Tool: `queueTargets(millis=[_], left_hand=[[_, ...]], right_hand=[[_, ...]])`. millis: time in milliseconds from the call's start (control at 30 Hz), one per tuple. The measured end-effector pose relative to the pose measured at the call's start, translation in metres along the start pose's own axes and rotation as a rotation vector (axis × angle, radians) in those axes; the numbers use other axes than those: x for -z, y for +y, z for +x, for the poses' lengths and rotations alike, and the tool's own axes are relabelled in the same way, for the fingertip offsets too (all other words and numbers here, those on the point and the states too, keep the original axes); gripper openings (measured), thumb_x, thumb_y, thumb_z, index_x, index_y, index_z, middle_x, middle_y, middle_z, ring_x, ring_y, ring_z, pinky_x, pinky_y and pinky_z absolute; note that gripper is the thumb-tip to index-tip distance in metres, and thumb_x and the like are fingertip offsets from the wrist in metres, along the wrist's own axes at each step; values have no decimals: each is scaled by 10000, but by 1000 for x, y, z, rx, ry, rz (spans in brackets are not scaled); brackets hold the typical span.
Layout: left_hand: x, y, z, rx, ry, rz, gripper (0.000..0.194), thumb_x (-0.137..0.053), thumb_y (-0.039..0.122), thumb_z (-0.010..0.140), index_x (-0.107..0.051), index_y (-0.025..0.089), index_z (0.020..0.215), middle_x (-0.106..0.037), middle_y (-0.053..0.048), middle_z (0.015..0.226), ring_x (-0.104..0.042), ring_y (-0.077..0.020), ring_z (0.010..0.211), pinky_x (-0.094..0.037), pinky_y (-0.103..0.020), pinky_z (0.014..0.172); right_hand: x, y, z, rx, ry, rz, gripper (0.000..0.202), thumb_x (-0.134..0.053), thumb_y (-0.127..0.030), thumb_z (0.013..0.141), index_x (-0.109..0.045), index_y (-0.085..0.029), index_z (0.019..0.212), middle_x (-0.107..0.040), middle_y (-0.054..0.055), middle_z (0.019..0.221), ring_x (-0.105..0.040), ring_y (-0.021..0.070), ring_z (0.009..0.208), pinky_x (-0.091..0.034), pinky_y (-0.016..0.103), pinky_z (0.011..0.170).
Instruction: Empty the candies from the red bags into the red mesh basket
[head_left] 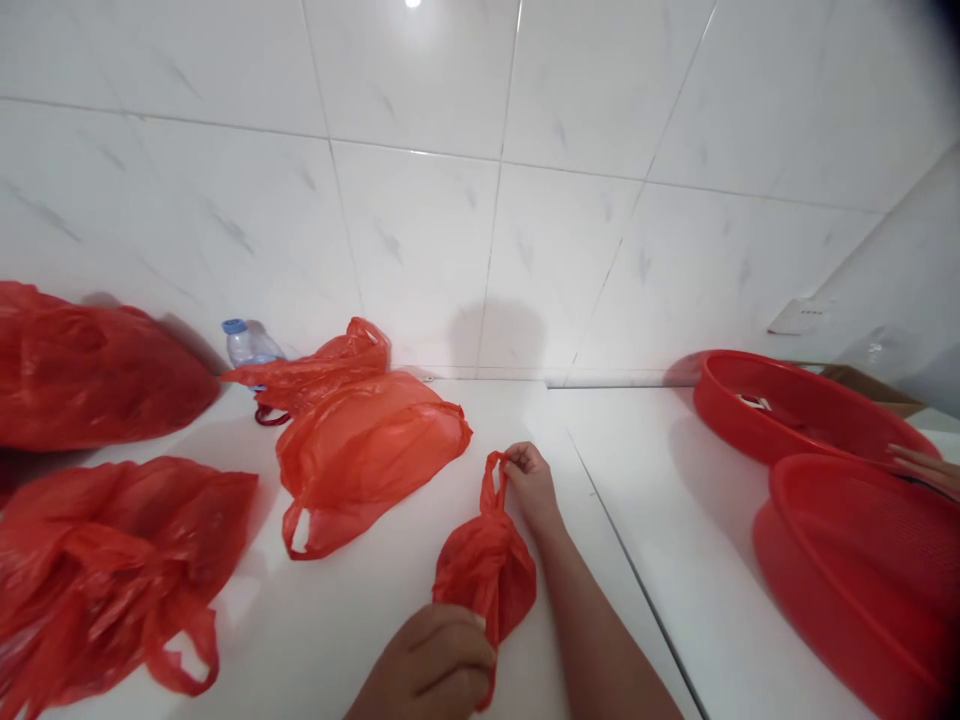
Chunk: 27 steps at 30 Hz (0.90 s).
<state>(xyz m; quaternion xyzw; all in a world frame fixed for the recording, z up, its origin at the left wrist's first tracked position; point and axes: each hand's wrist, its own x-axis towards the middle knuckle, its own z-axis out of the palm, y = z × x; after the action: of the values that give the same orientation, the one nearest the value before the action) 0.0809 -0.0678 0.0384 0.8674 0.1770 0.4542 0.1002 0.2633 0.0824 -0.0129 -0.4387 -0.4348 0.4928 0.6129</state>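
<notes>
A small red plastic bag (499,575) lies on the white tabletop, bunched up, with a twist or knot in its neck. My right hand (531,483) pinches the looped handle at its far end. At the near side my left hand (433,662) has its fingers closed on the bag's other handle, whose end pokes out below the fist. The handles are pulled in opposite directions. What the bag holds is hidden. A flat, loose red plastic bag (367,455) lies just beyond, left of my hands.
Full red bags (97,375) and a crumpled red bag (127,570) lie at left. A clear bottle (251,345) stands by the tiled wall (420,230). At right are two red sieve-like trays (795,570); another person's hand (926,468) rests there. A seam (637,570) crosses the tabletop.
</notes>
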Motion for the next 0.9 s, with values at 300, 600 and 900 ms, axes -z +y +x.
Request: queueTargets(millis=[300,600,900], left_hand=[[0,8,10,159,-34,163,319,-548,425,853,-587,188,1063,-560,-134,1178,-527,-241,1073,-447,-391,927],[-17,-12,-10,729,-407,43,630,-676,217,683,-515,278,1288,-592,-135,1217,-577,-363,1054,-465,-485,867],[125,9,-14,1004,454,59,582,-392,3,561,-681,223,1016,-688,-7,1067,-612,-173,1024,-469,-295,907]], right_hand=[[10,-5,0,-118,18,13,272,-624,-366,736,-582,-202,949,-633,11,837,-608,170,837,-490,293,731],[15,-9,3,-204,-29,-189,403,-701,-427,654,-619,-181,962,-677,44,817,-639,188,777,-537,281,689],[21,8,7,-196,-38,-247,460,-691,-477,662,-618,-182,1007,-677,45,855,-632,202,876,-538,297,788]])
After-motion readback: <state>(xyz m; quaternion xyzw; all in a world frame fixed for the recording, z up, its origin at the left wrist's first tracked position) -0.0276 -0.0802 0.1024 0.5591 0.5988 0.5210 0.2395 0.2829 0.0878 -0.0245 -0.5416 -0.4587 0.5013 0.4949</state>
